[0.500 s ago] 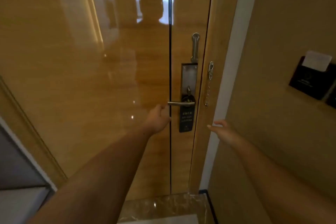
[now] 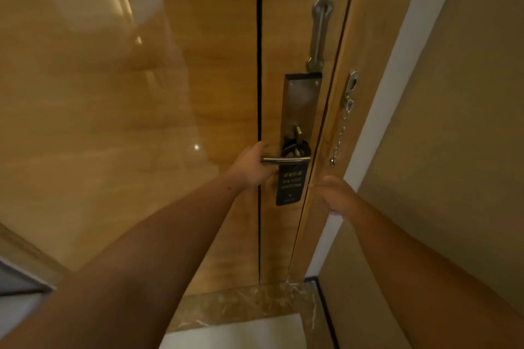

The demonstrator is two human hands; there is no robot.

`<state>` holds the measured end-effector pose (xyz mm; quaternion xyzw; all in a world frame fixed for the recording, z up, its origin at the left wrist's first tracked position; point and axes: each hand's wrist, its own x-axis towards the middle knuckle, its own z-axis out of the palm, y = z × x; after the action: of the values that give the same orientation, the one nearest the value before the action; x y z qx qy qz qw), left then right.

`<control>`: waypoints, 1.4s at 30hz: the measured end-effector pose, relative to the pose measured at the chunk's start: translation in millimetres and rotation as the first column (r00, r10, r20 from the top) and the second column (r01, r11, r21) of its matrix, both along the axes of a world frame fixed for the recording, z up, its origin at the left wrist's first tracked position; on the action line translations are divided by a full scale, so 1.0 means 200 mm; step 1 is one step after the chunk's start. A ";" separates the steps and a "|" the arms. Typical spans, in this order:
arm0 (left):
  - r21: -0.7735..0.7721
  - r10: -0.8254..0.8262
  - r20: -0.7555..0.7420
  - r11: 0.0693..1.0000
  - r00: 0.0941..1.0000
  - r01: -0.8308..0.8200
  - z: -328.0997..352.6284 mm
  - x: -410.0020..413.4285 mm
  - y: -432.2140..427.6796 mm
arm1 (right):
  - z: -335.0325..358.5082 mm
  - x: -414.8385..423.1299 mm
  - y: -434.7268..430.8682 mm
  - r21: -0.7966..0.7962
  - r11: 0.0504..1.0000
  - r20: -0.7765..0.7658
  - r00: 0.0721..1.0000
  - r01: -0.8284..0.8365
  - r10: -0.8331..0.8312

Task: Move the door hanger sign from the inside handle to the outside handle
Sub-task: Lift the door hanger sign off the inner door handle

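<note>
Altogether two hands show, one lever handle, one hanger sign, one lock plate, one swing-bar guard and one chain. The left hand (image 2: 252, 167) is wrapped around the free end of the inside handle (image 2: 286, 160), a slim round bar of brushed metal that lies level and bends back into the plate at its right end. The right hand (image 2: 331, 191) is blurred; it hovers with fingers loosely spread, holding nothing, just beside the door's edge and below the chain.

The door hanger sign (image 2: 289, 185) hangs from the inside handle, against the plate. It is a flat, dark, narrow rectangle with pale lettering that reads DO NOT DISTURB under a line of smaller characters, and its looped top sits over the bar.

The lock plate (image 2: 302, 102) is a tall, smooth metal rectangle with small screws at its upper corners. Above it stands the swing-bar guard (image 2: 320, 34), an upright metal loop with a rounded top. The security chain (image 2: 338, 142), made of fine links, dangles from a bracket on the door frame (image 2: 326, 147). The door (image 2: 170, 122) is glossy, honey-coloured wood veneer split by one thin dark vertical groove. At its foot lies a mottled brown marble threshold (image 2: 249, 303).
</note>
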<state>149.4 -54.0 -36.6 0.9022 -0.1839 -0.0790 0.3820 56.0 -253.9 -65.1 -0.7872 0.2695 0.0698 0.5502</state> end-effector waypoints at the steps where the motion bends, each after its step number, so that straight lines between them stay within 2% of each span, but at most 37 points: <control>1: -0.026 0.009 -0.017 1.000 1.000 -0.009 -0.01 0.01 0.00 | -0.01 0.04 0.01 -0.001 1.000 -0.001 1.000 -0.011 0.011; 7: -0.042 0.003 -0.052 0.999 0.999 -0.005 -0.09 0.06 0.02 | -0.08 0.25 0.04 0.080 0.997 0.106 0.994 -0.022 0.014; 13: -0.117 -0.029 -0.102 0.993 0.994 0.017 -0.12 0.11 0.02 | -0.13 0.42 0.00 -0.016 0.997 0.133 0.989 -0.069 0.071; 18: -0.100 -0.061 -0.068 0.993 0.996 0.054 -0.12 0.13 0.03 | -0.17 0.43 -0.04 -0.229 0.967 0.210 0.964 -0.112 0.161; 20: -0.082 -0.062 -0.060 0.995 0.996 0.057 -0.12 0.15 0.03 | -0.17 0.39 -0.08 -0.308 0.942 0.199 0.959 -0.134 0.202; 23: -0.062 -0.065 -0.064 0.996 0.996 0.061 -0.11 0.16 0.04 | -0.12 0.32 -0.12 -0.345 0.930 0.165 0.968 -0.124 0.190; 26: -0.054 -0.071 -0.075 0.996 0.995 0.067 -0.08 0.17 0.03 | -0.01 0.27 -0.13 -0.480 0.862 0.138 0.956 -0.163 0.258; 29: -0.109 -0.064 -0.065 0.992 0.996 0.057 -0.02 0.17 0.03 | 0.07 0.23 -0.07 -0.541 0.823 0.146 0.945 -0.172 0.293; 32: -0.185 -0.037 -0.037 0.982 0.999 0.029 0.03 0.17 0.06 | 0.08 0.20 0.06 -0.485 0.860 0.172 0.946 -0.161 0.274; 38: -0.276 0.005 0.042 0.961 0.999 0.007 0.12 0.16 0.16 | 0.03 0.24 0.42 -0.245 0.942 0.251 0.924 -0.229 0.289; 42: -0.293 0.075 0.082 0.955 0.994 -0.048 0.19 0.17 0.28 | 0.05 0.30 0.56 0.007 0.937 0.309 0.892 -0.350 0.331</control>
<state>182.9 1.5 1.3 0.8442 -0.1828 0.0024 0.5039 115.9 -142.3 -55.0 -0.8058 0.0376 0.0520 0.5887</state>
